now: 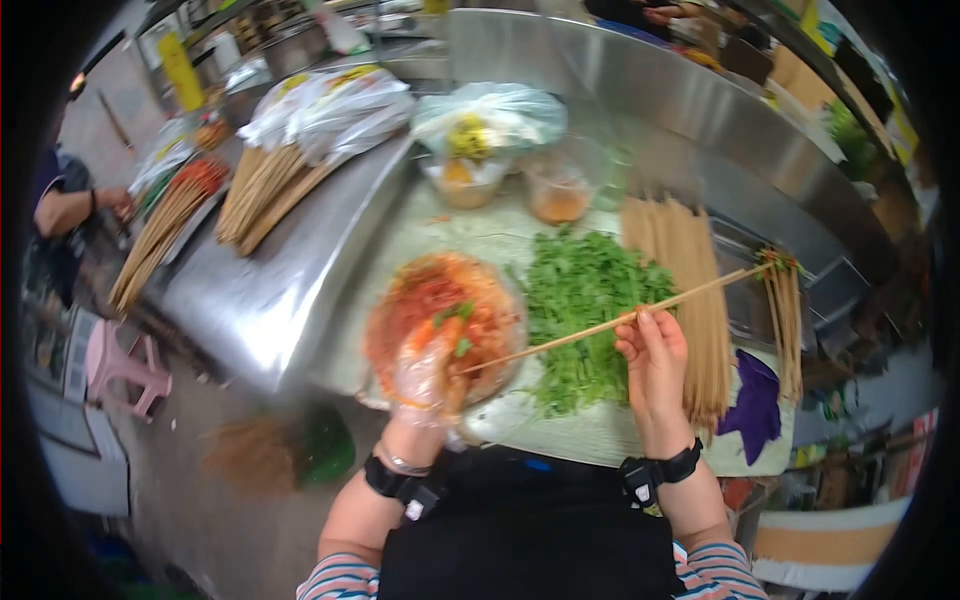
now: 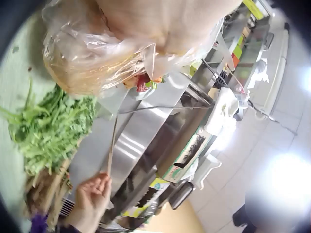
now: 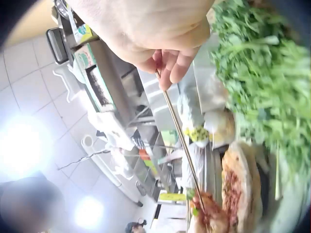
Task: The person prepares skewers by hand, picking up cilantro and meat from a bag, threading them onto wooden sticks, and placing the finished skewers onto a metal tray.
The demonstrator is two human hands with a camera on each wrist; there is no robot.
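My left hand [image 1: 425, 375], in a clear plastic glove, holds red-sauced food [image 3: 209, 211] with green leaves over a wide bowl [image 1: 521, 310] of red-seasoned food. What the food is made of is hidden under the sauce. Between thumb and fingertips, my bare right hand [image 1: 660, 365] pinches a long thin wooden skewer [image 1: 590, 332]. Its far end points left and down, meeting the food at my left fingers. A heap of leafy green herbs [image 1: 580, 300] lies between the bowl and my right hand.
Many bare skewers [image 1: 680, 240] lie right of the herbs, beside a purple cloth-like item [image 1: 752, 405]. Skewers with loaded ends [image 1: 785, 320] rest farther right. Tubs [image 1: 465, 185] stand behind the bowl. Bagged skewers [image 1: 270, 195] lie on the steel counter at left, near another person [image 1: 65, 210].
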